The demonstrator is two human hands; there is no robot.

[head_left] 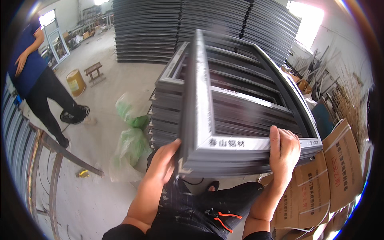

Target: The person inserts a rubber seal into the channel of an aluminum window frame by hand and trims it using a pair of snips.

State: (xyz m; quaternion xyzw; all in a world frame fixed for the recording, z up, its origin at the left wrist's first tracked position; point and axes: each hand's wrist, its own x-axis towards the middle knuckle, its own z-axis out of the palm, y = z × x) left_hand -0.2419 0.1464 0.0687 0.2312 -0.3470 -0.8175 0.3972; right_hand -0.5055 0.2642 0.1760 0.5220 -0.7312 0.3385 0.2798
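A dark grey metal window frame with a crossbar and white printed film lies in front of me, tilted and slightly blurred, over a stack of similar frames. My left hand grips its near left corner from the side; some of the fingers are hidden behind the profile. Over the near rail, toward the right end, my right hand is closed, with the thumb on the inner edge. Pliers with orange handles rest against my dark trousers.
Behind stands a tall stack of dark frames. Cardboard boxes crowd my right. Green plastic bags lie left of the stack. A metal rack and a person in blue are farther left, near a yellow bucket.
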